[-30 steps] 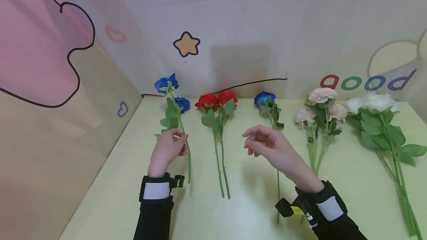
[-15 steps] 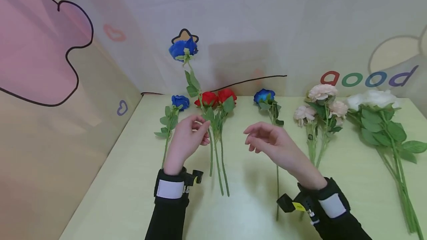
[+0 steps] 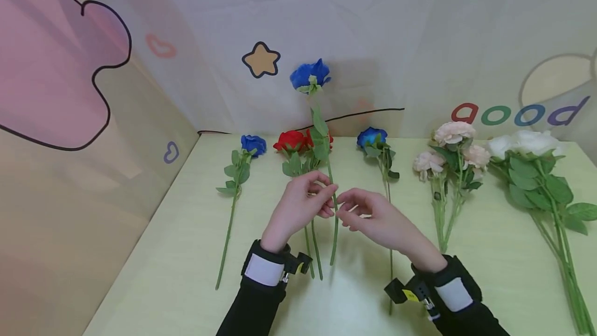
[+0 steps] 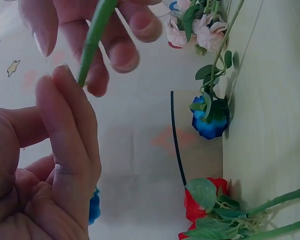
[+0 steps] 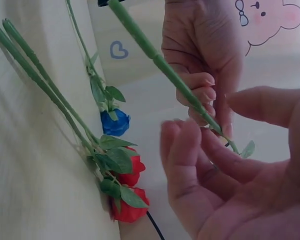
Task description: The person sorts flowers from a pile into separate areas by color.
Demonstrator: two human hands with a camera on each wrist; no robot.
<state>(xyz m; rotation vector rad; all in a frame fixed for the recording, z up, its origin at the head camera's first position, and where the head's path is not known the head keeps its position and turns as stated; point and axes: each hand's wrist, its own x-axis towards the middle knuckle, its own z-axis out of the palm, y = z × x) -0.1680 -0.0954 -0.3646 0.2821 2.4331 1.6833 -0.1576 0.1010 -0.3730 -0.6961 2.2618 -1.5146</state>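
My left hand (image 3: 303, 204) pinches the stem of a blue rose (image 3: 311, 77) between thumb and fingers. The rose stands upright above the table, its bloom in front of the back cloth. Right beside that stem is my right hand (image 3: 375, 217), thumb and fingers parted and loosely bent. In the right wrist view the green stem (image 5: 165, 67) runs between the left hand (image 5: 205, 45) and the right hand's fingers (image 5: 182, 155), with a gap between its thumb and fingers. The left wrist view shows the stem (image 4: 95, 42) in front of the right hand's fingers.
Two red roses (image 3: 290, 141) lie behind the left hand. One blue rose (image 3: 253, 145) lies at left, another (image 3: 372, 138) behind the right hand. Pale pink flowers (image 3: 452, 134) and white flowers (image 3: 527, 144) lie at right. A printed cloth (image 3: 210, 56) backs the table (image 3: 154, 274).
My left hand has carried the blue rose from the left side, up and rightward past the red roses, to the right hand. The right hand has barely moved.
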